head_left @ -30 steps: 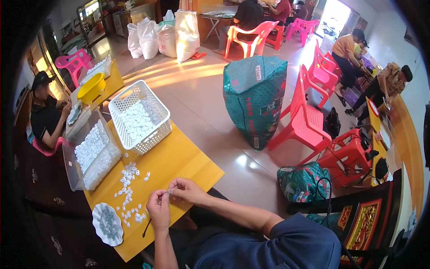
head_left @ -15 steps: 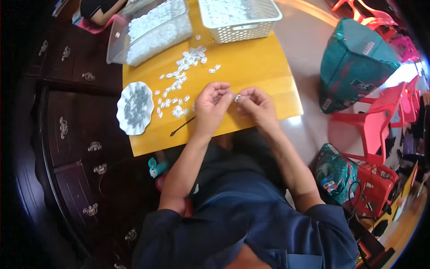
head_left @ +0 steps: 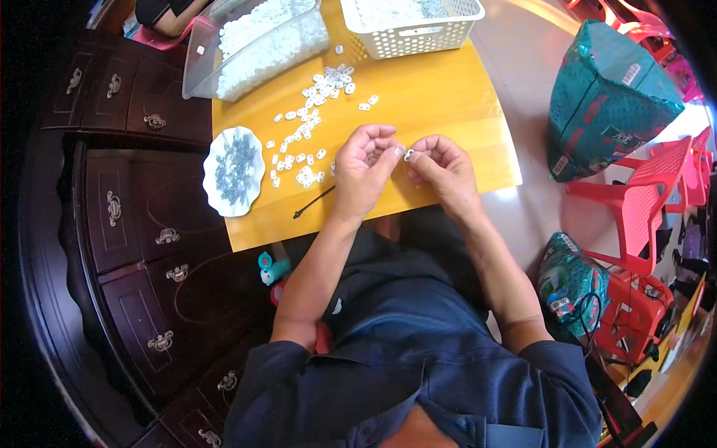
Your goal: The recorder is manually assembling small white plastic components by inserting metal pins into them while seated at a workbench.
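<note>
Over the yellow table (head_left: 448, 104) my two hands are close together. The thumb and fingers of my right hand (head_left: 447, 170) pinch a small white plastic piece (head_left: 408, 154) with a hole in it. My left hand (head_left: 364, 170) is closed just beside it, thumb against fingers; whatever its fingertips hold is too small to make out. Similar small white pieces (head_left: 321, 89) lie scattered left of and beyond my hands. A thin black tool (head_left: 314, 201) rests on the table by my left wrist. Farther left stands a scalloped white plate (head_left: 257, 183) of small dark grey parts (head_left: 235, 168).
At the back are a clear bin (head_left: 200, 75) and a white perforated basket (head_left: 411, 43), both full of white pieces. Another person's arm (head_left: 178, 21) shows at the far left. Dark drawers (head_left: 112, 201) stand left; green bags (head_left: 605, 104) and red chairs (head_left: 642, 201) are right.
The whole view has shifted slightly, so the table and its things appear a little up and to the right. My hands keep nearly the same pose, the white piece still in my right fingers.
</note>
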The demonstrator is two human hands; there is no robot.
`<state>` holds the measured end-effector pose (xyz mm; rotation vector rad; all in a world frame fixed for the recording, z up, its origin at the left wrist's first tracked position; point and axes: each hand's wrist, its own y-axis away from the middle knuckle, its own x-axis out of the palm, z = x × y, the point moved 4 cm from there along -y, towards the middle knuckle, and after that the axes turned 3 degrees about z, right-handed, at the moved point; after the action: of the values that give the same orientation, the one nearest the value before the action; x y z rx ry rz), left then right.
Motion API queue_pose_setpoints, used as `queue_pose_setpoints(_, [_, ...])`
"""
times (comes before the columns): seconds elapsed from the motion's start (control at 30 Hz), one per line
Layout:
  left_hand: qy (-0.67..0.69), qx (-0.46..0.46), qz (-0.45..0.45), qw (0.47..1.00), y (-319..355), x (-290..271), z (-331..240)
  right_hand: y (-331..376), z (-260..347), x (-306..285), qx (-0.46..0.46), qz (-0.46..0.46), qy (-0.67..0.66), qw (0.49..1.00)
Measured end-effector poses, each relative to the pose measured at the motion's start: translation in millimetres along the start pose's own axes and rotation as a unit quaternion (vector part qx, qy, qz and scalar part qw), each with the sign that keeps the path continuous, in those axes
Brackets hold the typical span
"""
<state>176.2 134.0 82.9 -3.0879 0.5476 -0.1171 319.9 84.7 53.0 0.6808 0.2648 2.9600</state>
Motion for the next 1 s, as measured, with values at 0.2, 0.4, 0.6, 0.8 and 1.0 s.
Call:
queue_pose_setpoints(0.2, [-0.024, 0.025, 0.004, 0.999, 0, -1, 0, -2, -3, -1, -0.005, -0.003, 0.006, 1.000])
queue_pose_setpoints(0.4, [-0.081, 0.027, 0.019, 0.996, 2, 1, 1, 0, -4, -1, -0.011, -0.018, -0.005, 1.000])
queue_pose_setpoints(0.6, [-0.066, 0.051, -0.003, 0.996, 5, 6, 2, 0, -7, -2, -0.028, -0.026, -0.010, 0.999])
queue_pose_setpoints(0.8, [-0.070, 0.062, -0.005, 0.996, 4, 10, 2, 0, -6, 1, -0.035, -0.043, -0.022, 0.998])
queue_pose_setpoints(1.0, [-0.087, 0.050, -0.028, 0.995, 8, 13, 3, 0, -9, 2, -0.043, -0.053, -0.023, 0.997])
